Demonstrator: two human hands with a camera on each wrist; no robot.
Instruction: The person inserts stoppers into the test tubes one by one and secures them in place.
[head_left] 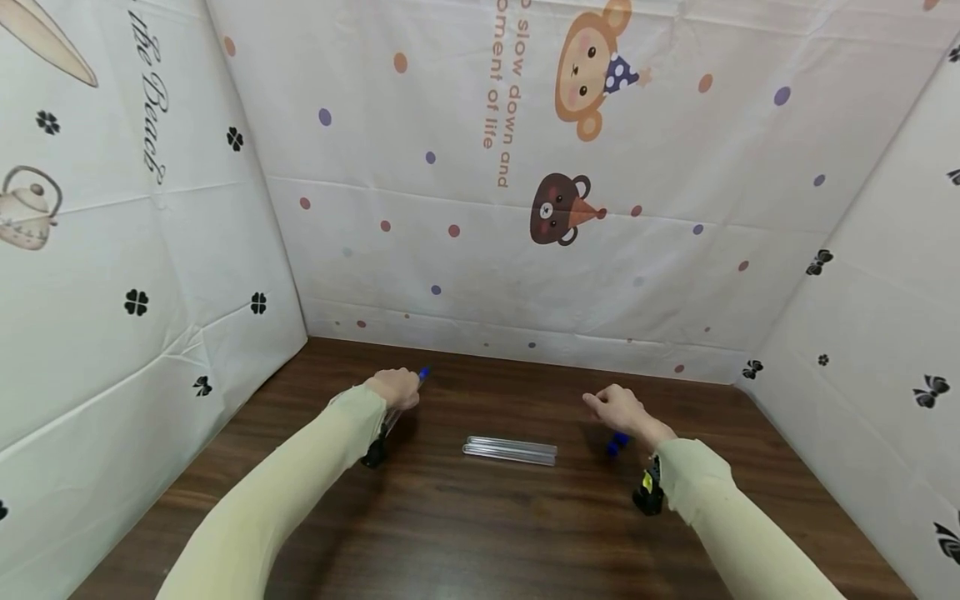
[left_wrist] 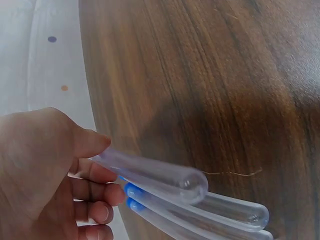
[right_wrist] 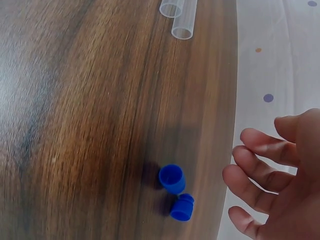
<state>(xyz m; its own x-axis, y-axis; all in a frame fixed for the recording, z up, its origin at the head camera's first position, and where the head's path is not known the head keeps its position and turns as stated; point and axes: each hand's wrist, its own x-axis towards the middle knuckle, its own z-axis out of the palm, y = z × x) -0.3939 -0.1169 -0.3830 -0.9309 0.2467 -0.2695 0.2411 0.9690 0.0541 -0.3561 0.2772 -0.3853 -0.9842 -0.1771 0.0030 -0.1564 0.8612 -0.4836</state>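
My left hand [head_left: 397,388] pinches a clear plastic test tube [left_wrist: 150,172] between thumb and fingers; its rounded end points away from the palm. Beneath that tube, in the left wrist view, lie two more clear tubes [left_wrist: 240,207] with blue caps [left_wrist: 134,191] at the ends by my fingers. A blue cap [head_left: 424,372] shows past the left hand in the head view. My right hand [head_left: 621,410] is held over the table with its fingers loosely bent and nothing in them. Near it two loose blue caps [right_wrist: 172,178] lie side by side on the wood.
Two uncapped clear tubes [head_left: 510,451] lie side by side on the dark wooden table [head_left: 480,533], between the hands. Printed white sheets [head_left: 420,250] stand as walls behind the table and along both sides.
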